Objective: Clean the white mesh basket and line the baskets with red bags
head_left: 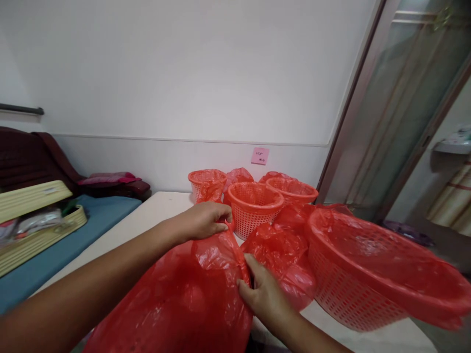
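Observation:
A large red plastic bag (pixel 191 294) fills the lower middle of the view, bulging, with what is inside hard to make out. My left hand (pixel 211 219) pinches its upper edge. Lower and to the right, my right hand (pixel 261 289) grips the same gathered edge between thumb and fingers. Just beyond my right hand lies another crumpled red bag (pixel 279 255). To the right stands a big red mesh basket (pixel 353 289), lined with a red bag that folds over its rim. A smaller red basket (pixel 253 215) is straight ahead of my hands.
More red baskets, one at back left (pixel 206 176) and one at back right (pixel 294 189), stand on the white table (pixel 165 206) near the wall. A pink note (pixel 260 156) is on the wall. Yellow container (pixel 40 235) at left; glass door (pixel 386 98) at right.

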The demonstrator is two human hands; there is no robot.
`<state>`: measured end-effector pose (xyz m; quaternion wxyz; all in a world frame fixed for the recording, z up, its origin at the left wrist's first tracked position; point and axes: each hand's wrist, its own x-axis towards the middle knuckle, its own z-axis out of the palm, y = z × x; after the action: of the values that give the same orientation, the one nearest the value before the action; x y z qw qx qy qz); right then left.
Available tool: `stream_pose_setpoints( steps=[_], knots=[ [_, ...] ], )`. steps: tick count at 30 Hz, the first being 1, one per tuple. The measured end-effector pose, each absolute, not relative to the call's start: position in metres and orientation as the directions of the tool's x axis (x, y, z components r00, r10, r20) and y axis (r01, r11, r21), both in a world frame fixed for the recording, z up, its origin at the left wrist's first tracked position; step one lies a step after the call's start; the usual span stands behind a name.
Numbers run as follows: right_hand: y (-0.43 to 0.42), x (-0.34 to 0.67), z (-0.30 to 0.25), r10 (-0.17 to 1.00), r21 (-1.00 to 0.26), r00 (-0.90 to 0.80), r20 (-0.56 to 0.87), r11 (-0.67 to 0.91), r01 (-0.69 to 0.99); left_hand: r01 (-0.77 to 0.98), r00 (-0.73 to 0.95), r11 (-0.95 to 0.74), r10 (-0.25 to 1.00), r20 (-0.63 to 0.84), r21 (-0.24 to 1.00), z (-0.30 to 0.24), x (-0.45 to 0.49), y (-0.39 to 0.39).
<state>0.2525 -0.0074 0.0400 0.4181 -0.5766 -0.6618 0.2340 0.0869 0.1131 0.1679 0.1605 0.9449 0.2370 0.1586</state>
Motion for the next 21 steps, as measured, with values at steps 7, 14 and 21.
stream_pose_setpoints(
  steps=[7, 14, 21],
  knots=[
    [-0.007, 0.253, 0.040, 0.961, -0.815, 0.029, 0.274, 0.216, 0.538, 0.406, 0.821, -0.856, 0.496, 0.284, 0.321, 0.151, 0.099, 0.124],
    [-0.004, 0.256, 0.034, 0.966, -0.832, 0.074, 0.246, 0.172, 0.527, 0.462, 0.729, -0.722, 0.640, 0.244, 0.515, 0.144, 0.093, 0.140],
    [-0.006, 0.264, 0.043, 0.892, -0.639, 0.076, 0.446, 0.258, 0.724, 0.452, 0.729, -0.657, 0.662, 0.175, 0.603, 0.140, 0.106, 0.149]
  ],
)
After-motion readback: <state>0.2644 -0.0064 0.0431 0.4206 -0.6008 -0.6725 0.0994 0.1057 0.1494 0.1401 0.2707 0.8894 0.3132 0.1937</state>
